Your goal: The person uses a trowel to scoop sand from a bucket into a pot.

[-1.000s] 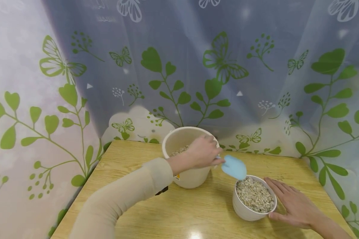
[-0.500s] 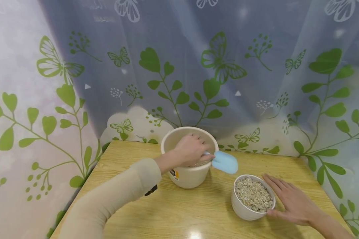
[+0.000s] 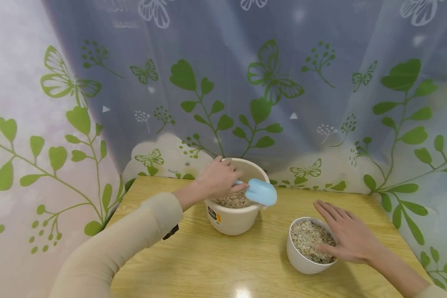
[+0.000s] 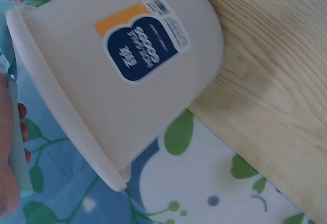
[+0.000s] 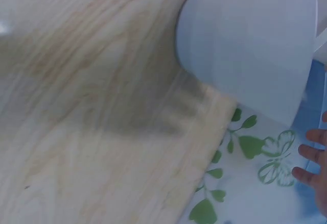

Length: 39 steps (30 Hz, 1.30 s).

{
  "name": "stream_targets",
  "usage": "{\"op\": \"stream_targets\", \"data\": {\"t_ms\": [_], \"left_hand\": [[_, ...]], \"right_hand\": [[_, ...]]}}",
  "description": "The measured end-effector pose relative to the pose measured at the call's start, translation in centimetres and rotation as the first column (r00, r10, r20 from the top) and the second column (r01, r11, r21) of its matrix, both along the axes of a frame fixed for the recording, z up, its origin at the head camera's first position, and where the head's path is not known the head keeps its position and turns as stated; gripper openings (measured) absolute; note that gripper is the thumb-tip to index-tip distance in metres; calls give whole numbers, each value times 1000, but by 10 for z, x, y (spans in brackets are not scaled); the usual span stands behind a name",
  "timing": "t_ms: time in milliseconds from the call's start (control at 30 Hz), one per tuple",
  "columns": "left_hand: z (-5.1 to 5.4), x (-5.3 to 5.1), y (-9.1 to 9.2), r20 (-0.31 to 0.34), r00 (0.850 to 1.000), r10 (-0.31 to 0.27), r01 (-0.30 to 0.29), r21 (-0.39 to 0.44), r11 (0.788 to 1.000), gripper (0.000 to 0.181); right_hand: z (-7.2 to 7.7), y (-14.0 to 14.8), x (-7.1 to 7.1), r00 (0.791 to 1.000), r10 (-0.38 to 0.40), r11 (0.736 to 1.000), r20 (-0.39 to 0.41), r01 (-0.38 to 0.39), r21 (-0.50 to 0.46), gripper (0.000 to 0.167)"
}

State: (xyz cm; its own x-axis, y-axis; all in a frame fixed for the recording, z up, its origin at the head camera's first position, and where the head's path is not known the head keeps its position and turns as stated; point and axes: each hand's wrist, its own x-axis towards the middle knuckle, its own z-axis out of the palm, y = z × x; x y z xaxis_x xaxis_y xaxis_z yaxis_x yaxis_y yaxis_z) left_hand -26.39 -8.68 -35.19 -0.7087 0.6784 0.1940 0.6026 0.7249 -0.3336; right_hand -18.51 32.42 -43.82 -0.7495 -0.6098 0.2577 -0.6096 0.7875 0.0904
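Observation:
My left hand (image 3: 219, 179) grips the handle of a light blue scoop (image 3: 261, 192) over the cream bucket (image 3: 232, 221). The blade reaches past the bucket's right rim. Inside the bucket lies a layer of pale flakes, like oats (image 3: 234, 201). In the left wrist view, fingers curl round the scoop handle (image 4: 19, 155) beside the bucket's rim. To the right stands a white bowl (image 3: 304, 263), filled near its brim with similar flakes (image 3: 306, 238). Above its right side my right hand (image 3: 352, 235) is spread with straight fingers; whether the thumb touches the flakes I cannot tell.
Both containers stand on a wooden table (image 3: 205, 265), the bucket near its back edge. A printed curtain (image 3: 223, 82) with leaves and butterflies hangs directly behind. The bucket's front carries a label (image 4: 140, 45).
My left hand has carried the scoop leftward, away from the bowl and over the bucket. The right hand has moved from the bowl's side to above its rim.

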Motion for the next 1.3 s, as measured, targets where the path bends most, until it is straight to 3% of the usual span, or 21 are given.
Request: {"op": "stream_targets", "data": {"t_ms": [267, 467, 667, 867, 1300], "left_hand": [[-3, -5, -19, -67, 997, -39, 40, 15, 999, 54], [1, -8, -30, -45, 999, -19, 18, -8, 1000, 55], [3, -11, -42, -67, 998, 17, -22, -71, 997, 57], [1, -16, -52, -89, 996, 10, -19, -101, 995, 57], [-4, -24, -55, -94, 996, 2, -22, -212, 977, 60]], "right_hand": [[12, -28, -15, 999, -27, 999, 23, 26, 37, 112], [19, -48, -25, 999, -35, 998, 21, 33, 49, 110], [22, -69, -31, 999, -41, 998, 31, 40, 40, 109], [27, -90, -37, 997, -48, 998, 55, 46, 45, 110], [37, -126, -52, 998, -34, 998, 50, 31, 61, 112]]}}
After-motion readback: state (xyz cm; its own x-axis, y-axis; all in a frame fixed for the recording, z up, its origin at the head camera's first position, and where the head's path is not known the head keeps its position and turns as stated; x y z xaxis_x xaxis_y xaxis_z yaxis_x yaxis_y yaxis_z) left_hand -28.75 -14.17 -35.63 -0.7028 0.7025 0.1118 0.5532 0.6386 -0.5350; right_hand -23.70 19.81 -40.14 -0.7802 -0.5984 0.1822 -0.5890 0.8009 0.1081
